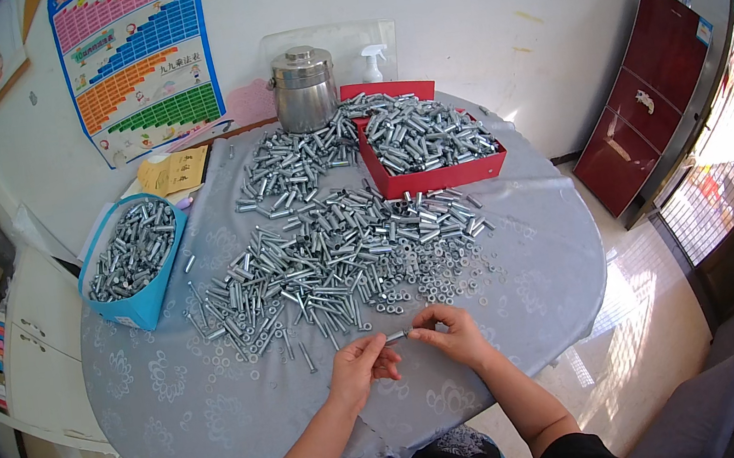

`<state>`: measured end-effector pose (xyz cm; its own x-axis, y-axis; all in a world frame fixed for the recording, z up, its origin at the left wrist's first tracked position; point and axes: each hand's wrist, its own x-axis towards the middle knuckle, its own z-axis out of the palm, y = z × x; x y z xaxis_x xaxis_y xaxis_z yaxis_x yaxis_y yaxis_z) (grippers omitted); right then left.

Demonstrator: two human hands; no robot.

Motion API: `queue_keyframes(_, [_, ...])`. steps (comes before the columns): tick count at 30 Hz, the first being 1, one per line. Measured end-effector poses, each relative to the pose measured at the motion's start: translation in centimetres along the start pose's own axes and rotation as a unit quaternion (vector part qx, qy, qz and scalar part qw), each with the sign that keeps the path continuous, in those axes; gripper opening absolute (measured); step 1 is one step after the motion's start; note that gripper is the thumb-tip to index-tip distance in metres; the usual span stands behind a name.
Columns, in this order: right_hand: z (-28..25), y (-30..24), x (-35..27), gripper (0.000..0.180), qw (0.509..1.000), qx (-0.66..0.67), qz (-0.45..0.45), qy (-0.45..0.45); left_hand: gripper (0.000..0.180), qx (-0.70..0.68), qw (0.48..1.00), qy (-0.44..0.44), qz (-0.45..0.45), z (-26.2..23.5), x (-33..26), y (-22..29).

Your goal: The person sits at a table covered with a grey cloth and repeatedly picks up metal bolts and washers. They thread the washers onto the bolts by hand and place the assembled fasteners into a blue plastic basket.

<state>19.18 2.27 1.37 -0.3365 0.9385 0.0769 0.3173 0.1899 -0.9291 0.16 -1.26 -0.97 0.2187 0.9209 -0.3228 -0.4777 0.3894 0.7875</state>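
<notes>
My left hand (362, 366) and my right hand (448, 334) meet just above the near edge of the round table (533, 290). Between their fingertips they pinch one small silver metal sleeve bolt (396, 336), each hand at one end. Just beyond the hands lies a big loose pile of the same silver bolts and sleeves (325, 262), with several small nuts and washers (448, 279) scattered to its right.
A red tray (434, 176) heaped with metal parts stands at the back. A blue box (143, 300) full of parts sits at the left edge. A steel pot (304, 89) and a spray bottle (374, 61) stand by the wall. Shelves are at left, a red cabinet (647, 99) at right.
</notes>
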Motion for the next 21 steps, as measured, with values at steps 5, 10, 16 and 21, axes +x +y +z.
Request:
queue_keyframes(5, [0.8,0.1,-0.2,0.017,0.997,0.053,0.028,0.041,0.026,0.014,1.0,0.002,0.008,0.6,-0.2,0.3])
queue_keyframes(10, [1.1,1.0,0.0,0.018,0.991,0.121,-0.049,0.029,0.027,0.011,1.0,0.008,0.009,0.4,-0.1,0.1])
queue_keyframes(16, [0.2,1.1,-0.3,0.017,0.997,0.066,0.035,-0.024,0.028,0.042,0.999,-0.002,0.004,0.7,-0.3,0.3])
queue_keyframes(21, [0.6,1.0,-0.2,0.028,0.996,0.072,0.04,0.018,0.029,0.044,0.999,-0.007,0.016,0.9,-0.5,0.2])
